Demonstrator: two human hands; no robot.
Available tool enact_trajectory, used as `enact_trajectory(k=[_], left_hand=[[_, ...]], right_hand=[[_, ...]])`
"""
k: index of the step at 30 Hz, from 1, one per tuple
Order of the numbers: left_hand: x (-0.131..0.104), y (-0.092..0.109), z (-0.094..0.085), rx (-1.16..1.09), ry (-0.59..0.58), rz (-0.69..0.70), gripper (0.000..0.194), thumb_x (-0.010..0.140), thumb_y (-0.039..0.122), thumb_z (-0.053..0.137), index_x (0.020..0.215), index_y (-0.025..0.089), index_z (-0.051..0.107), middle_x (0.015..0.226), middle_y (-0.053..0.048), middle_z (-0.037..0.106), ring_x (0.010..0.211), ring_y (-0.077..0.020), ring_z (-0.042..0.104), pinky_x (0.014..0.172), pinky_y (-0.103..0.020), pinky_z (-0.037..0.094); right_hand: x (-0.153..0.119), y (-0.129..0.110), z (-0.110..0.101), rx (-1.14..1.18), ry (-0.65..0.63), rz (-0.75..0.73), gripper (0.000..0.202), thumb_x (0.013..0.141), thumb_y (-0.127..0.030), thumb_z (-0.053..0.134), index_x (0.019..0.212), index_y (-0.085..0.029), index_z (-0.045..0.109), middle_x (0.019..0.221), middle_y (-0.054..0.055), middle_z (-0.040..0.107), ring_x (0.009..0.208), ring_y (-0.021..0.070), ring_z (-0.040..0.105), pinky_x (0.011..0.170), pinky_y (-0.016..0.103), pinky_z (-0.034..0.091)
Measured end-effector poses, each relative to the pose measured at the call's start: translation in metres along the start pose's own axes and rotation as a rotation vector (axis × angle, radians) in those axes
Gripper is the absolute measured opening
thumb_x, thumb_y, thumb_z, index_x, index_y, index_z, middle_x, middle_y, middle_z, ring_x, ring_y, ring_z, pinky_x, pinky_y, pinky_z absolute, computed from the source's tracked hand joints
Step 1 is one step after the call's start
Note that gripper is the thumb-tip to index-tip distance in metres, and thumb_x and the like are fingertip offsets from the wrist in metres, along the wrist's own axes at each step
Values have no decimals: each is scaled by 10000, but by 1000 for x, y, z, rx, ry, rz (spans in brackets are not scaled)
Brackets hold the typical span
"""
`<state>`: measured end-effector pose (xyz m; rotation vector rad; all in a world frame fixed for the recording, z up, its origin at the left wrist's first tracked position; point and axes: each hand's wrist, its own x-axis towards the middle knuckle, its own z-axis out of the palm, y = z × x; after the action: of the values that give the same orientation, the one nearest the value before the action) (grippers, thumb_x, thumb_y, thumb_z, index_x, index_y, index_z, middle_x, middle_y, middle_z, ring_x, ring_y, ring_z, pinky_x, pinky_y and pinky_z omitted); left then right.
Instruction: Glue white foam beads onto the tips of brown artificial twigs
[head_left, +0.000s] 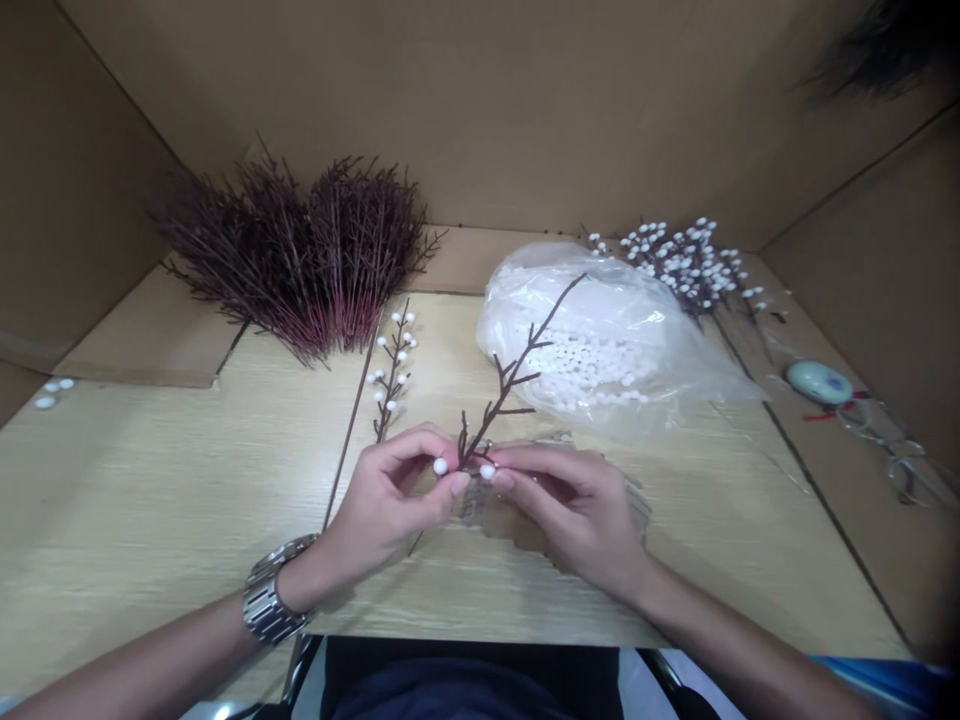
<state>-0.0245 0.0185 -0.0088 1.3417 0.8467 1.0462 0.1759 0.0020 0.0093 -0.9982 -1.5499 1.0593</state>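
Note:
Both hands meet over the wooden table (150,500) near its front edge. My left hand (382,505) pinches the lower end of a dark brown bare branch (517,370) that slants up to the right. A small white bead (440,466) sits at my left fingertips, on or against a twig of the branch. My right hand (570,500) holds a second white bead (487,471) at the base of the branch. Just behind my left hand, a finished twig with white beads (394,375) lies flat.
A pile of bare reddish-brown branches (300,260) lies at the back left. A clear plastic bag of white beads (600,340) sits behind my right hand, with beaded branches (686,265) beyond it. A pale green oval object (819,382) lies at the right. Cardboard walls surround the table.

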Motion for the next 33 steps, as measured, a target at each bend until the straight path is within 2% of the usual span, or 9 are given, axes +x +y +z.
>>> enact_trajectory(k=[10,21,33], left_hand=[[-2,-1,2,-14,20,-21,133,883,186,735,802,189,630,816,-5,626,761,-145,581,717,-251,496],[-2,-6,1,-39,17,-42,106,893,189,737,828,197,654,838,-3,654,783,-147,593,731,-251,491],[1,-7,2,-28,44,-51,117,875,171,742,791,190,662,799,5,636,748,-134,578,706,-240,485]], right_hand=[[-4,4,3,-138,29,-122,401,863,-121,733,1164,-385,755,1041,1,813,911,228,789,794,369,671],[-2,5,5,-148,46,-147,397,855,-117,738,1151,-380,760,1052,3,808,903,238,794,772,384,680],[-1,5,5,-90,18,-89,378,866,-135,737,1142,-392,759,1053,-17,807,931,221,790,816,375,672]])
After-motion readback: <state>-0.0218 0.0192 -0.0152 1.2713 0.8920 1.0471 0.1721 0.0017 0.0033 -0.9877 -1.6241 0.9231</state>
